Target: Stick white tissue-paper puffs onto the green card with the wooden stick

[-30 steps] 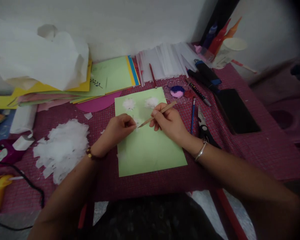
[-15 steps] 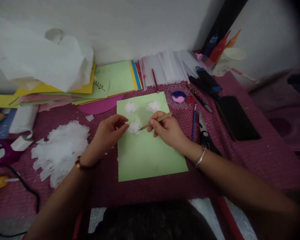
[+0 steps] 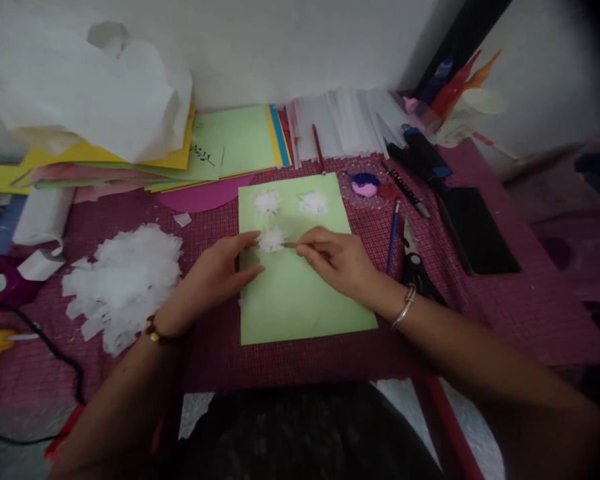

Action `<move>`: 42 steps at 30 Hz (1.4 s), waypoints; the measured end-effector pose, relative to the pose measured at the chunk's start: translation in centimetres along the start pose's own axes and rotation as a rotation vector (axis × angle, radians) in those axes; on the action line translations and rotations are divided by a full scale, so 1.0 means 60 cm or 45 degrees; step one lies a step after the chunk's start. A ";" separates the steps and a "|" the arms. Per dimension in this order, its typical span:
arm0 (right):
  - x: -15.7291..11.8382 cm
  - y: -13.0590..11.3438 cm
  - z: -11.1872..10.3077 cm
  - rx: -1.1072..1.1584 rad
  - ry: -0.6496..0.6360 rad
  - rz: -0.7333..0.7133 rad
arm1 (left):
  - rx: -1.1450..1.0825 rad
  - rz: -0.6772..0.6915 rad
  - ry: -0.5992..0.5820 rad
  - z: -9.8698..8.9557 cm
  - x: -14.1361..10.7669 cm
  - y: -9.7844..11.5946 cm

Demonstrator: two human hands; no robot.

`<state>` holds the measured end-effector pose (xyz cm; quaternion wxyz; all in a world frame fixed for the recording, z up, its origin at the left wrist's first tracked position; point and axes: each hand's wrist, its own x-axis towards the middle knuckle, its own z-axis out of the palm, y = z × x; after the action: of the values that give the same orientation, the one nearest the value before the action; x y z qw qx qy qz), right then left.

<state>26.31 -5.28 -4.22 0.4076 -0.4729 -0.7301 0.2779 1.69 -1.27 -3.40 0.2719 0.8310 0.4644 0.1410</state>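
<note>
A light green sheet (image 3: 305, 300) lies on the table with three white fluffy paper tufts on it. Two are near its top edge, the left one (image 3: 267, 202) and the right one (image 3: 313, 203). The third tuft (image 3: 271, 241) sits below, between my hands. My left hand (image 3: 225, 267) rests at the sheet's left edge, thumb and fingers apart, fingertips beside the third tuft, holding nothing. My right hand (image 3: 333, 257) grips a thin wooden stick (image 3: 290, 245), whose tip meets that tuft's right side.
A heap of white paper pieces (image 3: 125, 283) lies left. Farther right are a blue pencil (image 3: 393, 237), scissors (image 3: 417, 267), a paint palette (image 3: 365, 185) and a black phone-like slab (image 3: 480, 230). Behind are coloured sheets (image 3: 235, 140) and clear strips (image 3: 340, 123). A purple tool (image 3: 10, 287) sits far left.
My left thumb and fingers have spread farther apart. The stick has swung lower in my right hand and now lies flatter. The whole view has shifted slightly.
</note>
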 end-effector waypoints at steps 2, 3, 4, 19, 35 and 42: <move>0.004 -0.001 -0.004 0.197 0.134 0.114 | -0.232 -0.114 0.073 -0.009 0.000 -0.007; 0.007 0.000 -0.006 0.325 0.205 0.186 | -0.334 -0.180 0.141 -0.017 -0.001 -0.011; 0.010 0.001 -0.008 0.449 0.262 0.260 | -0.397 -0.241 0.224 -0.027 -0.002 -0.017; 0.019 0.010 -0.006 0.751 0.178 0.567 | -0.015 -0.267 -0.239 -0.078 -0.021 -0.054; -0.004 -0.044 0.014 0.803 -0.056 0.327 | -1.255 -0.412 0.080 -0.001 -0.030 0.080; -0.005 -0.038 0.024 0.658 -0.165 0.311 | -1.436 -0.456 0.063 0.038 -0.022 0.088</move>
<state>24.09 -6.49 -3.25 0.4307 -0.4191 -0.5972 0.5313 5.77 -5.34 -2.18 0.6803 0.4634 0.4568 0.3373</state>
